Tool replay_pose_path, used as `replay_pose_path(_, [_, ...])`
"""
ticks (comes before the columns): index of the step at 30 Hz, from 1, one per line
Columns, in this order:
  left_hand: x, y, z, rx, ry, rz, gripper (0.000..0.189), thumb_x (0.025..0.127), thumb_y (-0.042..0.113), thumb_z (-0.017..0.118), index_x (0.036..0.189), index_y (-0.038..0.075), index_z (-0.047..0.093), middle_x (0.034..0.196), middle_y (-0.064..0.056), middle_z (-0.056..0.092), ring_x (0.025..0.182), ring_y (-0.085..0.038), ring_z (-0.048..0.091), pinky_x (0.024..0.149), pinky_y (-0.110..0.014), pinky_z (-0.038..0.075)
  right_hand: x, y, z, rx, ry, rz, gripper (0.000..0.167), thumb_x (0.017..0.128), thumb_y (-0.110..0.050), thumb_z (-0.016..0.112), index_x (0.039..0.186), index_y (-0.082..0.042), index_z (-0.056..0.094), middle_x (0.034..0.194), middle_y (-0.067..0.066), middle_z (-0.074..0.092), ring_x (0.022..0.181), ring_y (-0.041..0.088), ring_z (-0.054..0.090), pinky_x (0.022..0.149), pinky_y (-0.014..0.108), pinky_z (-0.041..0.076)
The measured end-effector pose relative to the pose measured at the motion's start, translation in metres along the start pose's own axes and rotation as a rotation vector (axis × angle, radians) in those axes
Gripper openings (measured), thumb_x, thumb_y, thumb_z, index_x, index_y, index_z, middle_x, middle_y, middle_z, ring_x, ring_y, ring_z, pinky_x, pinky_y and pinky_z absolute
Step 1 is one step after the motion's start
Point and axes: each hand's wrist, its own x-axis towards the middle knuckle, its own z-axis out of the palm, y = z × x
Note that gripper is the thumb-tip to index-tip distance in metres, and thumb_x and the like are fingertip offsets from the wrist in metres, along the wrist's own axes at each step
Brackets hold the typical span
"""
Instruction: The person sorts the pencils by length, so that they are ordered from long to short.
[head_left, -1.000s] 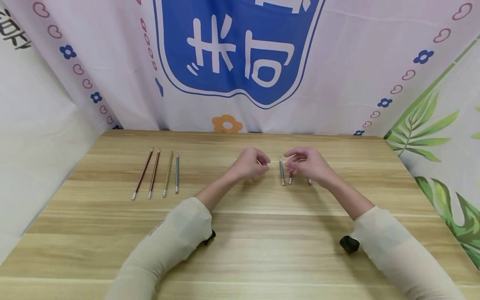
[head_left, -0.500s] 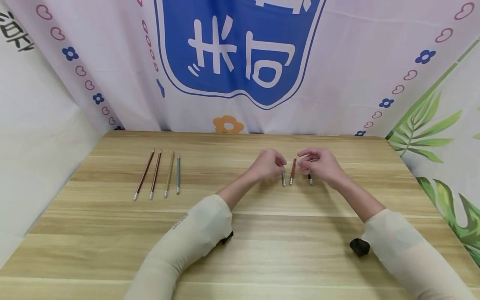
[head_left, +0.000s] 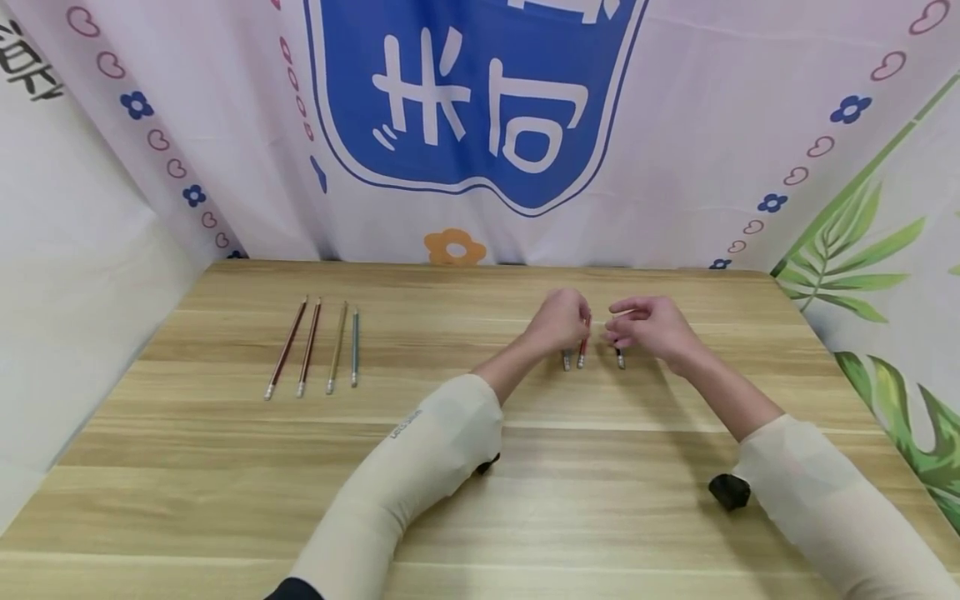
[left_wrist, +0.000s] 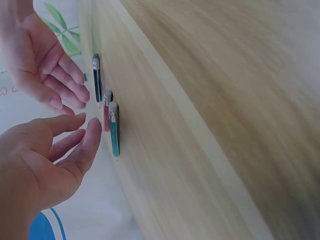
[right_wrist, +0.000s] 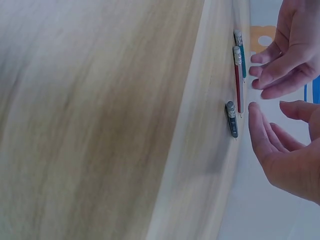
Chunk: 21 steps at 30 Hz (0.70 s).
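My left hand point(head_left: 558, 321) hovers over a teal pencil point(left_wrist: 114, 132) and a red pencil point(left_wrist: 106, 119), covering most of both in the head view. Its fingers are bent loosely, with nothing between them. Facing it, my right hand point(head_left: 652, 329) hangs by a black pencil point(right_wrist: 231, 121), fingers apart and holding nothing. From the head, only the eraser end of the black pencil shows plainly. All three pencils lie on the table with their erasers towards me; the teal and red ones are close together, the black one a little to the right.
On the left of the wooden table point(head_left: 480, 517) lies a row of pencils: two dark red pencils point(head_left: 308, 350), a tan pencil point(head_left: 337, 350) and a blue-green pencil point(head_left: 355, 350). A printed curtain point(head_left: 675, 167) hangs along the far edge.
My left hand has moved right, from beside the teal pencil to above the teal and red ones. The right hand has shifted right, off the red pencil and towards the black one.
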Motion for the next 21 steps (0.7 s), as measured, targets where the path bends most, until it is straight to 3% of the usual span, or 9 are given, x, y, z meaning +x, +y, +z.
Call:
replay_pose_path(4, [0.005, 0.005, 0.005, 0.050, 0.004, -0.016, 0.026, 0.088, -0.010, 0.069, 0.069, 0.005, 0.060, 0.062, 0.001, 0.054, 0.052, -0.008, 0.046, 0.044, -0.017, 0.036, 0.000, -0.001, 0.000, 0.002, -0.014, 0.017, 0.045, 0.103, 0.001, 0.058, 0.141, 0.020, 0.044, 0.124, 0.034, 0.066, 0.088, 0.011, 0.073, 0.086, 0.030, 0.065])
replay_pose_path(10, [0.009, 0.012, 0.014, 0.132, 0.043, -0.020, 0.010, 0.090, -0.002, 0.072, 0.085, 0.001, 0.065, 0.080, -0.008, 0.067, 0.060, -0.014, 0.060, 0.052, -0.020, 0.045, 0.002, -0.001, 0.001, -0.009, -0.021, 0.002, 0.045, 0.103, 0.000, 0.057, 0.141, 0.021, 0.044, 0.126, 0.036, 0.064, 0.087, 0.008, 0.071, 0.085, 0.028, 0.064])
replay_pose_path(17, [0.014, 0.012, 0.025, 0.177, 0.059, -0.028, 0.017, 0.090, -0.003, 0.069, 0.078, 0.007, 0.062, 0.076, -0.006, 0.068, 0.061, -0.016, 0.065, 0.054, -0.019, 0.052, 0.005, -0.002, 0.000, 0.024, -0.026, 0.043, 0.044, 0.109, -0.004, 0.046, 0.143, 0.023, 0.040, 0.130, 0.038, 0.060, 0.089, 0.006, 0.071, 0.090, 0.027, 0.063])
replay_pose_path(21, [0.014, 0.013, 0.027, 0.203, 0.061, -0.035, 0.017, 0.088, -0.006, 0.068, 0.078, 0.007, 0.064, 0.082, -0.008, 0.072, 0.066, -0.018, 0.067, 0.055, -0.019, 0.054, 0.007, -0.002, 0.000, 0.055, -0.028, 0.068, 0.047, 0.111, -0.011, 0.043, 0.144, 0.023, 0.039, 0.123, 0.032, 0.064, 0.088, 0.006, 0.071, 0.090, 0.026, 0.062])
